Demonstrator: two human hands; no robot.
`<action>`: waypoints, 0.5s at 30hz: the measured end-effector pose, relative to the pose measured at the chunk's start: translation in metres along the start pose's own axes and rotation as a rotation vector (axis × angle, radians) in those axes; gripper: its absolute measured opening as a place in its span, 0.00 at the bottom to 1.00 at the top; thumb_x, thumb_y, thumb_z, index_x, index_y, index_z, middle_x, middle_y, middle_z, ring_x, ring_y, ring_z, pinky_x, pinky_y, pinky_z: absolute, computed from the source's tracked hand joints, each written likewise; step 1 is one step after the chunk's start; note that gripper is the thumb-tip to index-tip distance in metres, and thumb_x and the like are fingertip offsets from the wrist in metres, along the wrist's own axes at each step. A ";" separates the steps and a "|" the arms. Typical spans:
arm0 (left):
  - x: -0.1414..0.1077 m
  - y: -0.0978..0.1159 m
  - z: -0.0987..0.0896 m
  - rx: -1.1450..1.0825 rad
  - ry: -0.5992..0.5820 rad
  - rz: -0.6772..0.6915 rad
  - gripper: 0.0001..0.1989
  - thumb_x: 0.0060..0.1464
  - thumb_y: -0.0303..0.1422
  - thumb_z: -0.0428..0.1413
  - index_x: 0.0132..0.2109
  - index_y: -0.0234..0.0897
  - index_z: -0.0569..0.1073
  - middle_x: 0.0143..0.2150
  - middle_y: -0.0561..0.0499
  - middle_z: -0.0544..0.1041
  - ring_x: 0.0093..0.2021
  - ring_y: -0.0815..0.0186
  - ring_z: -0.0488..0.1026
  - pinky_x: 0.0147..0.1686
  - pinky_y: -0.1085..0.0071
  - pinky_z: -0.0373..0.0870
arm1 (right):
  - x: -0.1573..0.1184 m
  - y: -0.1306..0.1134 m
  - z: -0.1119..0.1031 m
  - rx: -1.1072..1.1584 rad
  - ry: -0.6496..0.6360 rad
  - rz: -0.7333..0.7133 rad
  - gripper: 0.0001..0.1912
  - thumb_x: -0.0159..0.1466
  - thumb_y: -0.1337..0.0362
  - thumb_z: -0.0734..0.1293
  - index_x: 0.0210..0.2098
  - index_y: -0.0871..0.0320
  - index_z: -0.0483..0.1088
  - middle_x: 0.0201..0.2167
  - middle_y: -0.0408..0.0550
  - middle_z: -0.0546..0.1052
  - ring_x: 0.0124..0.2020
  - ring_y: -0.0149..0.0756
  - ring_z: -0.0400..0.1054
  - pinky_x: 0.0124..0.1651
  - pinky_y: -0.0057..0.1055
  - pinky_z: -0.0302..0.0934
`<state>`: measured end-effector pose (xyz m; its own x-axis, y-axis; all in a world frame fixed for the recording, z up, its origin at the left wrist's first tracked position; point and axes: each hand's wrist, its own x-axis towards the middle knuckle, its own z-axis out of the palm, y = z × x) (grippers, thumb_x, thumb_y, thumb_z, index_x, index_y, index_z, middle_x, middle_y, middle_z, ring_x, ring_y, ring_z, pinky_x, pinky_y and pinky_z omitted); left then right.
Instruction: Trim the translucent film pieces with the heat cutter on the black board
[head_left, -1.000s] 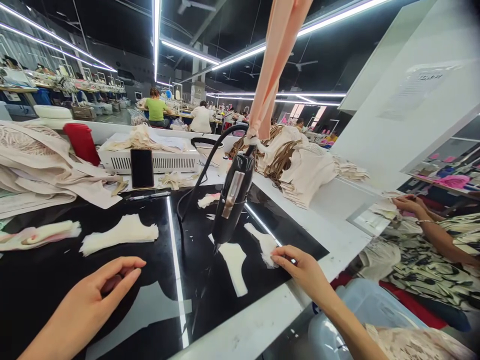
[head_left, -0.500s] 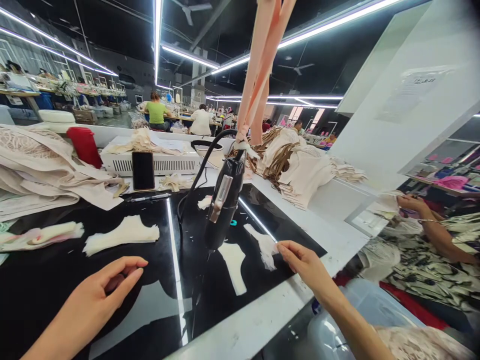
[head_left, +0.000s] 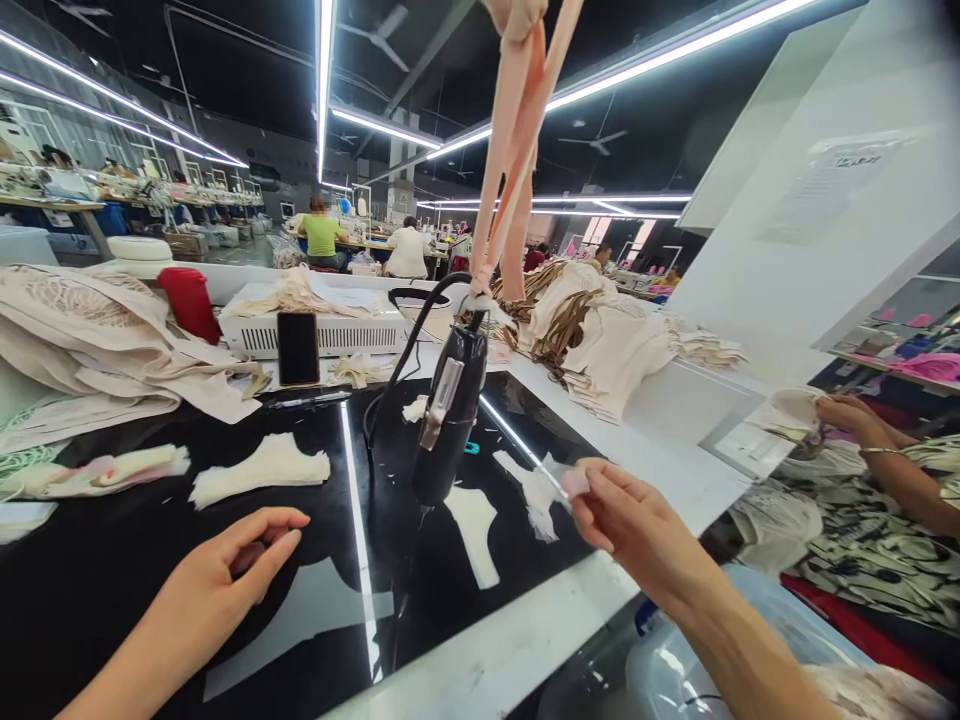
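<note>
My right hand (head_left: pixel 637 520) is closed in a pinch on a thin, sheer white fabric piece (head_left: pixel 559 472), lifted off one end of a small stack of sheer white cut pieces (head_left: pixel 536 495). Loosely curled above the black work surface (head_left: pixel 300 535), my left hand (head_left: pixel 232 570) has a small gap between thumb and forefinger and holds nothing. Just beyond it lies a stack of cream cut pieces (head_left: pixel 262 468). Below its fingers rests a large translucent cut shape (head_left: pixel 322 605). Between my hands hangs a black handheld electric tool (head_left: pixel 450 420), with another cream stack (head_left: pixel 474 535) beside it.
Peach fabric strips (head_left: pixel 517 150) suspend the tool, and its black cable loops beside it. A phone (head_left: pixel 298 348) leans on a white vented box (head_left: pixel 352 335). Beige fabric heaps (head_left: pixel 97 340) stand left, more bundles (head_left: pixel 600 340) back right. A co-worker's hands (head_left: pixel 847 412) are at far right.
My right hand has come up and nearer, and a sheer fabric piece now shows in its pinch, raised from the stack. My left hand keeps nearly the same pose. The view has shifted slightly.
</note>
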<state>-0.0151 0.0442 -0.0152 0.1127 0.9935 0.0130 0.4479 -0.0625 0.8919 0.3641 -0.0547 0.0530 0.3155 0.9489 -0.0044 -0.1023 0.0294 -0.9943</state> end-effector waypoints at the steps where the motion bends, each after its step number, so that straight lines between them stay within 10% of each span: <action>1: 0.000 0.003 -0.001 0.001 -0.004 0.014 0.25 0.51 0.56 0.60 0.47 0.43 0.79 0.23 0.58 0.70 0.23 0.67 0.64 0.25 0.74 0.62 | -0.009 -0.001 0.009 0.002 -0.068 0.038 0.21 0.59 0.47 0.76 0.30 0.58 0.74 0.20 0.42 0.70 0.20 0.24 0.55 0.22 0.24 0.48; 7: -0.015 0.032 -0.005 -0.027 -0.208 0.163 0.16 0.61 0.48 0.56 0.44 0.43 0.81 0.43 0.49 0.82 0.43 0.58 0.77 0.43 0.68 0.72 | -0.044 0.015 0.078 0.039 -0.568 0.267 0.22 0.65 0.44 0.71 0.34 0.59 0.74 0.25 0.44 0.74 0.19 0.23 0.59 0.21 0.23 0.47; 11: -0.033 0.048 0.000 -0.296 -0.474 0.197 0.16 0.64 0.46 0.56 0.51 0.42 0.78 0.50 0.47 0.81 0.52 0.57 0.76 0.54 0.65 0.69 | -0.042 0.027 0.116 0.046 -0.654 0.342 0.24 0.63 0.42 0.72 0.34 0.59 0.73 0.28 0.45 0.75 0.19 0.23 0.60 0.20 0.22 0.49; 15: -0.043 0.053 0.004 -0.408 -0.639 0.080 0.20 0.57 0.46 0.65 0.49 0.38 0.78 0.39 0.50 0.79 0.40 0.64 0.74 0.44 0.69 0.68 | -0.036 0.037 0.133 0.082 -0.690 0.393 0.25 0.62 0.40 0.72 0.34 0.58 0.71 0.20 0.40 0.72 0.17 0.21 0.57 0.20 0.20 0.48</action>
<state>0.0075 -0.0020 0.0291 0.6781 0.7317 -0.0688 0.0673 0.0315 0.9972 0.2234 -0.0462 0.0306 -0.4106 0.8742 -0.2592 -0.1628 -0.3500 -0.9225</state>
